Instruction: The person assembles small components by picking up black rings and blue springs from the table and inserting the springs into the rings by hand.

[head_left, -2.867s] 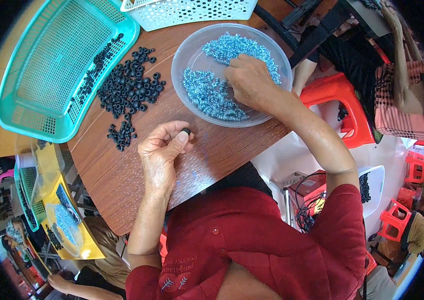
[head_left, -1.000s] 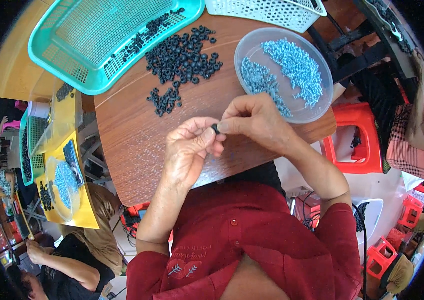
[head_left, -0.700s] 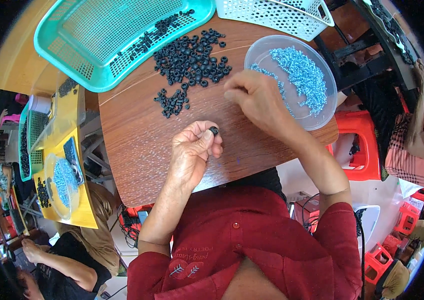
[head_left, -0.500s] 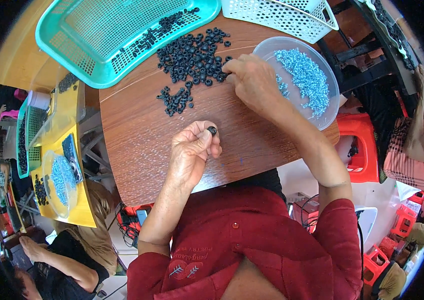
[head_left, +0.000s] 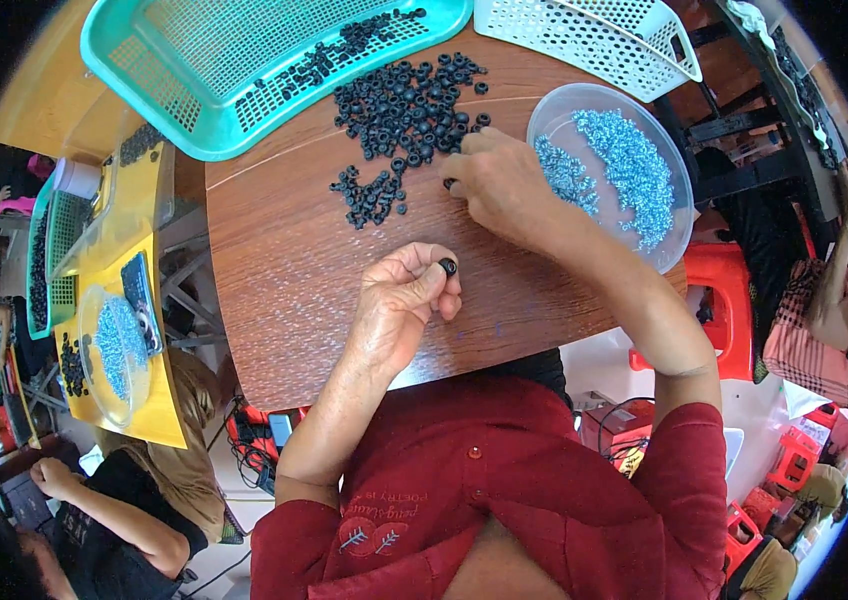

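"What is the left grip (head_left: pixel 399 300) doing?"

"It's pinching a small black piece (head_left: pixel 448 267) between thumb and finger, up above the table (head_left: pixel 284 250). The round end pokes out. It's too tiny for me to see what's inside."

"And the right grip (head_left: pixel 504 180)?"

"It's in the air, between the black pile (head_left: pixel 409 105) and the clear tub (head_left: pixel 611 212). A bit of black, like another piece (head_left: pixel 451 184), shows at its fingertips. It looks pinched there, but the hand hides most of it."

"Is the piece heavy?"

"I don't think so. It looks very light, and hard like plastic, so it shouldn't squash or break easily. But it's smooth and round, so it could pop out and roll away."

"So where do you hold it?"

"Round the sides, with thumb and first finger, so the end isn't covered. Squeeze gently."

"What's in the tub?"

"Shiny blue bits (head_left: pixel 639 185), in two heaps. They look smaller, so I'd pick those up with just fingertips."

"And behind?"

"A green basket (head_left: pixel 159 95), with more black pieces inside, and a white basket (head_left: pixel 584 40) full of holes."
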Available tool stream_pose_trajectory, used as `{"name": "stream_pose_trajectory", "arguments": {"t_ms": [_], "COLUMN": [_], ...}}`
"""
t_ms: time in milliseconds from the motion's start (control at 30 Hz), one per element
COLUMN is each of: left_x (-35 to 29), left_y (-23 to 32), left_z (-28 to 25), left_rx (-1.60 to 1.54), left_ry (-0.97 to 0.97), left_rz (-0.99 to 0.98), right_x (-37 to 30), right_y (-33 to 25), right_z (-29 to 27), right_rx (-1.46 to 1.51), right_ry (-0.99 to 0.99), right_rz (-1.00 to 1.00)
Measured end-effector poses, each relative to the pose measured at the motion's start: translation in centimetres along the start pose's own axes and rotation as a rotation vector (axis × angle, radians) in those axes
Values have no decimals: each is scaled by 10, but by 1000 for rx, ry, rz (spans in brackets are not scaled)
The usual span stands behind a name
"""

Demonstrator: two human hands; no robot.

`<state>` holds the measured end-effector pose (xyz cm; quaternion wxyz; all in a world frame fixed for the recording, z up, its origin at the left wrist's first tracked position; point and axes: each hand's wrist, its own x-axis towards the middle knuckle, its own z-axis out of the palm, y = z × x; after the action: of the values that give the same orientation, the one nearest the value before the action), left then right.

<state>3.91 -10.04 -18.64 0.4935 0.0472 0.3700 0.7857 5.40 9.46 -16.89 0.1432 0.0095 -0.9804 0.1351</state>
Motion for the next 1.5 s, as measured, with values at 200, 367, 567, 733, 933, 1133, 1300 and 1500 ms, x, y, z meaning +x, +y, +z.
{"name": "stream_pose_trajectory", "arguments": {"t_ms": [200, 367, 567, 733, 933, 1133, 1300, 1500], "left_x": [1, 0, 1, 2, 3, 3, 5, 4], "left_y": [1, 1, -2, -1, -3, -2, -2, -4], "left_z": [-5, -7, -9, -8, -10, -9, -6, -8], "left_rx": [-39, -67, -77, -78, -86, -66, -59, -80], "left_ry": [-31, -45, -49, -40, -43, -34, -33, -26], "left_rz": [-14, -9, -16, -24, -8, -10, -4, 11], "right_x": [-1, 4, 13, 21, 26, 19, 11, -16], "right_y": [28, 47, 59, 57, 47, 44, 36, 2], "right_z": [-21, -41, -33, -25, -12, -1, -12, -42], "right_rx": [67, -75, -130, -250, -331, -334, -244, 293], "right_ry": [208, 247, 241, -1, -64, -30, 91, 65], "right_rz": [42, 99, 16, 6, -55, -158, -117, 101]}}
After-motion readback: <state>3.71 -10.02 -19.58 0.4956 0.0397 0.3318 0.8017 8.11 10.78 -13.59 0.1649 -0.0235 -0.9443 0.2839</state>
